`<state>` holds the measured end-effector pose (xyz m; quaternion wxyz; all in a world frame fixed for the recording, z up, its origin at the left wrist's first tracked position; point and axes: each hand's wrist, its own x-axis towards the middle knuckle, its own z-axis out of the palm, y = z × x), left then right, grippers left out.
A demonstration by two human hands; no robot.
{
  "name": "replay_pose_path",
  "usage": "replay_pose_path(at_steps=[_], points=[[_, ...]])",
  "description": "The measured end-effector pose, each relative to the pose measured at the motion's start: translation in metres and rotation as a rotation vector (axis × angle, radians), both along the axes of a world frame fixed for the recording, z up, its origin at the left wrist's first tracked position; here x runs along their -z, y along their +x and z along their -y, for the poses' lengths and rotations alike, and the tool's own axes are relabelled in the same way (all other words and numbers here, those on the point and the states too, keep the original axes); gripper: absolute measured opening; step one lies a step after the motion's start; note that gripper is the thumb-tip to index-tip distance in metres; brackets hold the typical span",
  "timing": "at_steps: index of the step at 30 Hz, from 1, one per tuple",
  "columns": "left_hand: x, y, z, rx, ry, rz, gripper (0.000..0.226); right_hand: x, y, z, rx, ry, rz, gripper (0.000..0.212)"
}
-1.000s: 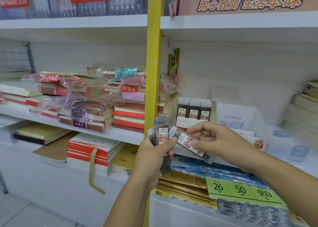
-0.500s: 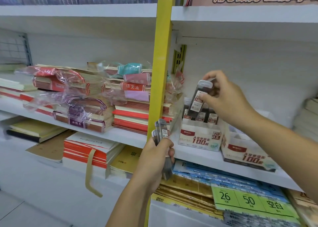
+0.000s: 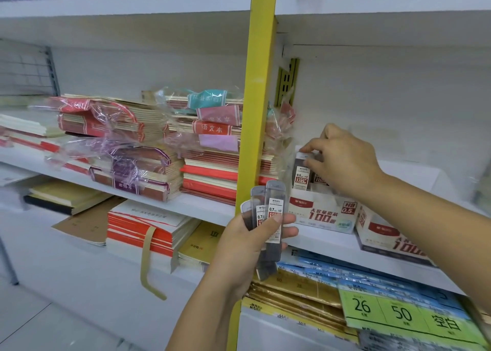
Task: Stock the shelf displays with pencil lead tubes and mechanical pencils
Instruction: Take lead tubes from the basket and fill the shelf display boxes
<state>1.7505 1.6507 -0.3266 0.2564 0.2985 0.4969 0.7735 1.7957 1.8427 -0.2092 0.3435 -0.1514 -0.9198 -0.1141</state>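
Now the right hand (image 3: 342,164) pinches one lead tube (image 3: 301,175) by its cap, likely light, hard and slippery, while the left hand (image 3: 247,247) grips spare tubes (image 3: 275,217).

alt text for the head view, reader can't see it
A right hand pinches the top of a lead tube standing in a white display box on a shop shelf. The left hand grips several more tubes lower down. Wrapped notebook stacks lie left of a yellow post.
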Motion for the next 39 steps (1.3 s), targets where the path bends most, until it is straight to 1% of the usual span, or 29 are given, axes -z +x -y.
replay_pose_path(at_steps=[2,3,4,5,7,9,10,12,15,17,20,22,24,26,29,31,32,33,34,36,38,39], points=[[-0.001,0.002,0.001,0.010,0.001,0.003,0.043,0.002,0.008,0.005,-0.008,0.007,-0.010,0.032],[-0.001,0.003,0.001,0.017,0.000,0.005,0.042,0.003,0.015,0.009,-0.064,-0.044,-0.037,0.031],[-0.002,0.005,0.001,0.026,-0.002,0.005,0.042,0.005,0.023,0.016,-0.152,-0.158,-0.063,0.029],[-0.003,0.006,0.001,0.037,-0.006,0.004,0.042,0.008,0.030,0.022,-0.255,-0.314,-0.067,0.026],[-0.006,0.011,0.001,0.064,-0.006,0.009,0.041,0.017,0.045,0.037,-0.422,-0.630,0.026,0.021],[-0.008,0.016,0.001,0.086,0.000,0.020,0.039,0.029,0.054,0.049,-0.533,-0.859,0.118,0.023],[-0.009,0.020,0.001,0.094,0.002,0.024,0.039,0.033,0.057,0.051,-0.563,-0.918,0.121,0.025],[-0.009,0.025,0.001,0.106,0.003,0.023,0.042,0.035,0.062,0.054,-0.563,-0.958,0.062,0.027],[-0.009,0.029,0.003,0.140,-0.003,0.015,0.044,0.036,0.072,0.052,-0.571,-1.022,-0.008,0.022],[-0.007,0.030,0.004,0.174,-0.005,0.022,0.047,0.035,0.077,0.048,-0.556,-1.038,-0.044,0.019],[-0.003,0.028,0.004,0.164,-0.018,0.047,0.047,0.025,0.086,0.036,-0.504,-1.006,-0.173,0.017],[-0.002,0.026,0.002,0.110,-0.032,0.023,0.047,0.009,0.095,0.021,-0.472,-0.922,-0.292,0.016],[-0.004,0.024,-0.002,0.057,-0.030,-0.010,0.048,-0.012,0.107,0.002,-0.476,-0.818,-0.416,0.019],[-0.006,0.024,-0.010,0.018,-0.038,-0.052,0.045,-0.032,0.120,-0.017,-0.440,-0.698,-0.465,0.023],[-0.006,0.026,-0.027,-0.007,-0.052,-0.097,0.028,-0.044,0.126,-0.051,-0.274,-0.547,-0.360,0.033],[-0.006,0.029,-0.037,-0.002,-0.075,-0.106,0.036,-0.039,0.119,-0.067,-0.188,-0.491,-0.253,0.039],[-0.005,0.031,-0.041,0.013,-0.081,-0.100,0.041,-0.036,0.115,-0.072,-0.184,-0.478,-0.199,0.038],[-0.004,0.031,-0.044,0.037,-0.083,-0.092,0.042,-0.031,0.110,-0.073,-0.202,-0.488,-0.162,0.036],[-0.003,0.032,-0.046,0.062,-0.081,-0.078,0.036,-0.027,0.106,-0.074,-0.227,-0.510,-0.143,0.035],[-0.005,0.033,-0.052,0.116,-0.070,-0.024,0.014,-0.021,0.100,-0.075,-0.267,-0.548,-0.138,0.032],[-0.004,0.033,-0.056,0.127,-0.095,-0.017,0.018,-0.019,0.095,-0.075,-0.249,-0.575,-0.097,0.026],[-0.002,0.032,-0.058,0.118,-0.108,-0.047,0.015,-0.018,0.092,-0.075,-0.226,-0.581,-0.061,0.023]])
